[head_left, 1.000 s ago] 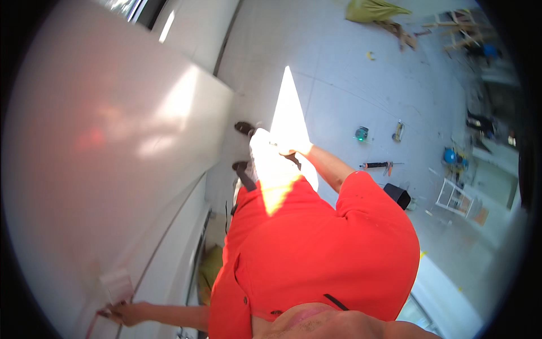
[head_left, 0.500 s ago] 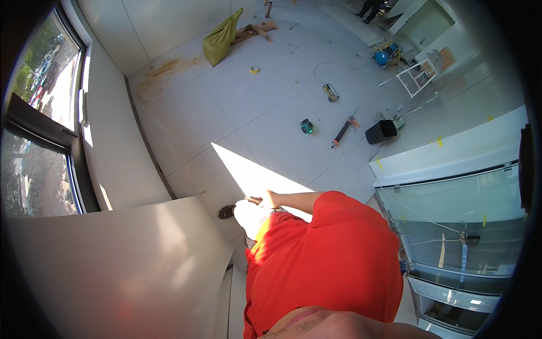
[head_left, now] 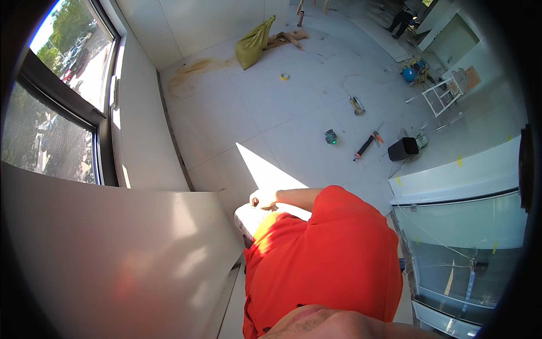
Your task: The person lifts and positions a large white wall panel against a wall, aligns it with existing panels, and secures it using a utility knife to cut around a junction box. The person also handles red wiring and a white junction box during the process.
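Observation:
My right hand (head_left: 264,199) is in bright sunlight just above my bent knee in pale trousers (head_left: 246,219). The bare forearm reaches leftward from the sleeve of my red shirt (head_left: 333,254). Its fingers are curled in, and glare hides whatever may be inside them. Nothing of my left hand shows. Beside my knee, on the left, stands a smooth pale panel (head_left: 141,243).
On the tiled floor ahead lie a caulking gun (head_left: 368,146), a green-lit laser level (head_left: 331,137), a hand tool (head_left: 356,105) and a tape roll (head_left: 284,76). A black bin (head_left: 403,148) stands right; a green sack (head_left: 252,48) sits far back. Another person (head_left: 402,21) stands far right.
The view has turned, so the floor and its tools appear farther right. My right hand's fingers look more curled, and the dark shoe by my knee is out of sight.

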A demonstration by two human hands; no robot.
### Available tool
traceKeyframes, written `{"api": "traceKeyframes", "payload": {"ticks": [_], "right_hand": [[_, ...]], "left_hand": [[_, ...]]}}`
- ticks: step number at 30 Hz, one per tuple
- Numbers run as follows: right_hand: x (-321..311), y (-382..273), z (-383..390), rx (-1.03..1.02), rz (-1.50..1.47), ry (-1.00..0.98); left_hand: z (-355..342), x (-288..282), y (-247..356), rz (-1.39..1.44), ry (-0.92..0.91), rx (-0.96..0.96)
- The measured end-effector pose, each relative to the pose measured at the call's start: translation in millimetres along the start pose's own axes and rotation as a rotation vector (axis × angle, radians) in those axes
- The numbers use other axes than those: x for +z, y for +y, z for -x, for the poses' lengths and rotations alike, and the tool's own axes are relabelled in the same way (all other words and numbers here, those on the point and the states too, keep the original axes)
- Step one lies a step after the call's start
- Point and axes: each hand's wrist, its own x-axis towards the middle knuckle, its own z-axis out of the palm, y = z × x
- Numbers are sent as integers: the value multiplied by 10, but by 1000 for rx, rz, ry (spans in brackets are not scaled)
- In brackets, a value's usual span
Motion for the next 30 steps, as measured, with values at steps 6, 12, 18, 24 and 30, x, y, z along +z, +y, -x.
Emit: {"api": "traceKeyframes", "payload": {"ticks": [6, 12, 18, 24, 30], "right_hand": [[-681, -1630, -134, -200, 113, -115], [-1192, -3683, -1144, -566, -402, 213], [-1221, -5785, -1679, -1032, -467, 128], [-1303, -6222, -2366, -978, -698, 1], [-1298, -6162, -2480, -1026, -763, -2]], "left_hand": [[-348, -1000, -223, -87, 114, -56], [-395, -1177, 384, 166, 97, -252], [-178, -1514, 367, 523, 77, -469], [-240, -1405, 539, 691, -56, -587], [-376, -1183, 391, 522, -8, -521]]}}
